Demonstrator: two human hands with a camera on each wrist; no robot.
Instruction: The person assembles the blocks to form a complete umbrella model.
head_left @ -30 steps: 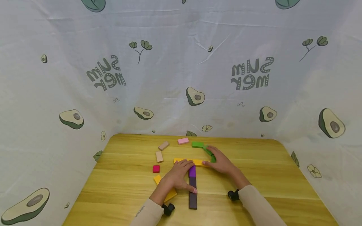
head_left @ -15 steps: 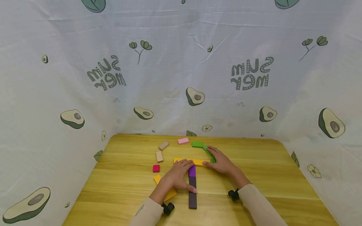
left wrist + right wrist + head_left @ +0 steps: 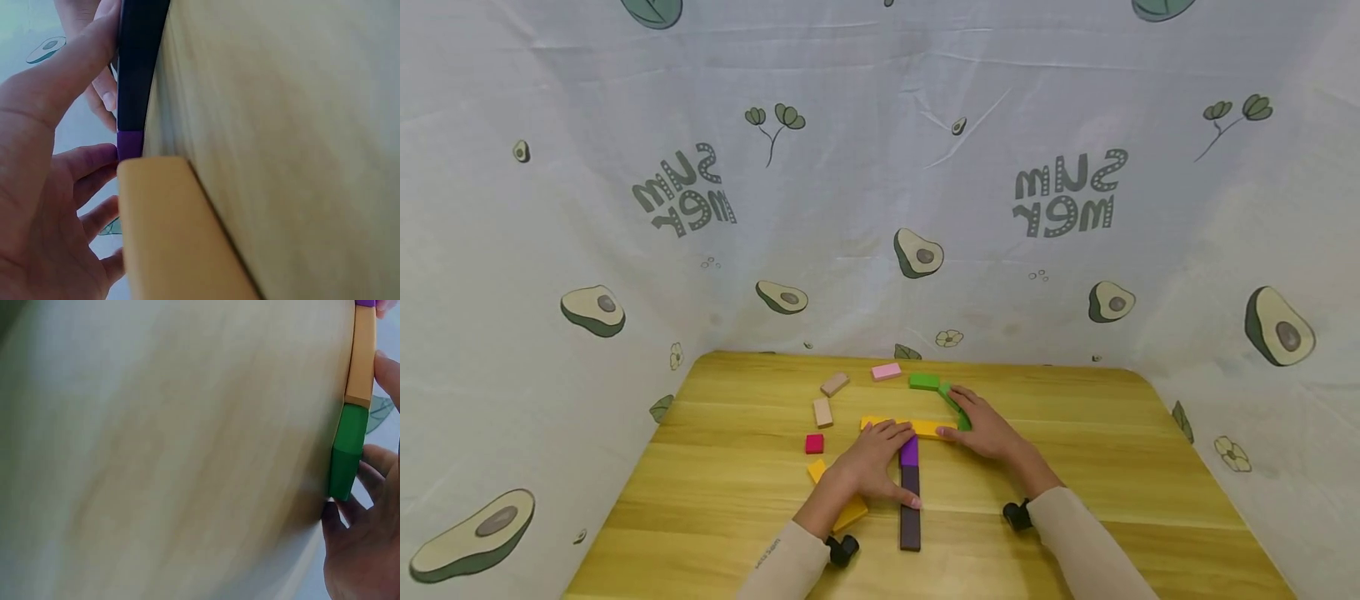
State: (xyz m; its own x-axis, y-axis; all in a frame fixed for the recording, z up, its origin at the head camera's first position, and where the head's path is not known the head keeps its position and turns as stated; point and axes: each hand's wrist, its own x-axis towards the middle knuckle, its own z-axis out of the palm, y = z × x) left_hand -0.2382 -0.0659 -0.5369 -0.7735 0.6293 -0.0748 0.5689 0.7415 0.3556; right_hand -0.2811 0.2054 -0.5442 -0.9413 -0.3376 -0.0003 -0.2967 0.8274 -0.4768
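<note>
In the head view my left hand (image 3: 872,462) lies spread over the row of blocks. Its fingertips rest by the purple block (image 3: 909,452) and the yellow blocks (image 3: 934,429), and its thumb touches the dark blocks (image 3: 910,529). The purple and dark pieces form a straight stem below the yellow bar. To the right, my right hand (image 3: 985,427) has its fingers on the curve of green blocks (image 3: 964,419) and its thumb at the yellow bar's right end. From the right wrist, a green block (image 3: 349,469) meets the end of a yellow block (image 3: 362,356).
A curve of separate blocks bends round the left: a green block (image 3: 924,381), a pink block (image 3: 886,372), two beige blocks (image 3: 823,412), a red block (image 3: 815,443) and yellow pieces (image 3: 851,517) partly under my left forearm. A printed cloth (image 3: 850,183) hangs behind the wooden table (image 3: 700,517).
</note>
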